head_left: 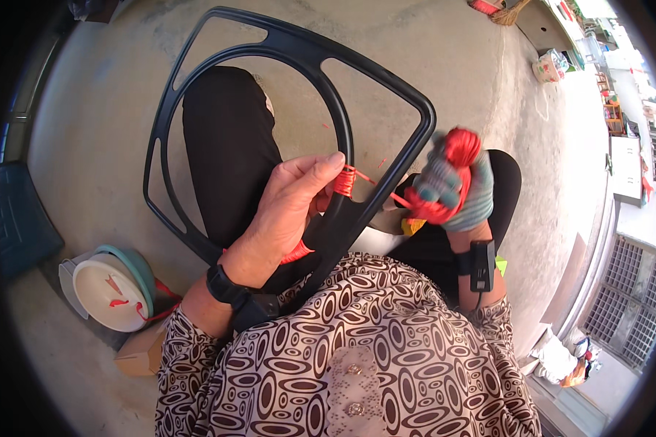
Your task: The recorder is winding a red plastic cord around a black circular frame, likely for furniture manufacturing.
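Red cord (344, 183) sits coiled around the inner ring of the black frame (288, 42), on the ring's right side, its coil's length running along the ring. The left hand (280, 207) is nearer, thumb and fingers pinched on the ring at the coil. Right of the frame, the gloved right hand (474, 195) has its fingers closed around the cord bundle (461, 148), a strand linking both.

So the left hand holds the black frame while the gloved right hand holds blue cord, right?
Not quite: the cord in the right hand is red, not blue, as the head view shows; the left hand does hold the frame.
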The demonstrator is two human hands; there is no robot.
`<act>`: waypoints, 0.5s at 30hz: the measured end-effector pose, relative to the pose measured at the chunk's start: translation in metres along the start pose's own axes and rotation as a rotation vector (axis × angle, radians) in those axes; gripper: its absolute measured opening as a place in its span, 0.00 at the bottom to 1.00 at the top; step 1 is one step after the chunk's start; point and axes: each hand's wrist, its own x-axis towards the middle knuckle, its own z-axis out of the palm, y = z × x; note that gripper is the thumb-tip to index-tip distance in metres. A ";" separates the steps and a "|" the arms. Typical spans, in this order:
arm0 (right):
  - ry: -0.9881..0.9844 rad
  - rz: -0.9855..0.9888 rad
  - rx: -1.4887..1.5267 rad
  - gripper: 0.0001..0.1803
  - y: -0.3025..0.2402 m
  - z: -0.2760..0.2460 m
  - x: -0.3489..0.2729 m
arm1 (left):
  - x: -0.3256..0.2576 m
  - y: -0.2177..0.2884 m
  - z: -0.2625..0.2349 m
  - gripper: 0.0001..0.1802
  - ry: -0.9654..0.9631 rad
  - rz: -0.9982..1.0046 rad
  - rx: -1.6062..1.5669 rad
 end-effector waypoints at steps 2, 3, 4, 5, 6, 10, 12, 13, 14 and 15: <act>0.079 0.010 -0.034 0.20 0.013 0.003 -0.011 | 0.000 -0.001 -0.001 0.13 0.030 0.017 0.034; 0.118 0.009 -0.072 0.21 0.018 0.005 -0.013 | 0.001 -0.001 -0.002 0.12 0.026 0.034 0.070; 0.161 -0.048 -0.084 0.23 0.019 0.009 -0.016 | 0.002 0.000 -0.003 0.11 0.022 0.051 0.107; 0.203 -0.093 -0.110 0.24 0.019 0.015 -0.019 | 0.002 0.000 -0.004 0.10 0.043 0.069 0.143; 0.162 -0.143 -0.156 0.23 0.019 0.022 -0.021 | 0.002 -0.001 -0.004 0.10 0.034 0.094 0.149; 0.241 -0.150 -0.778 0.23 0.024 0.054 -0.027 | 0.003 -0.003 -0.004 0.11 0.048 0.147 0.210; 0.202 -0.176 -1.217 0.27 0.025 0.064 -0.023 | 0.002 -0.002 -0.003 0.10 0.046 0.155 0.262; 0.064 -0.223 -1.555 0.28 0.024 0.066 -0.019 | 0.002 -0.001 -0.002 0.10 0.048 0.161 0.290; 0.020 -0.190 -1.604 0.30 0.024 0.066 -0.014 | 0.001 0.000 -0.002 0.10 0.052 0.166 0.318; -0.017 -0.222 -1.646 0.29 0.023 0.065 -0.010 | 0.001 0.000 -0.002 0.10 0.048 0.164 0.318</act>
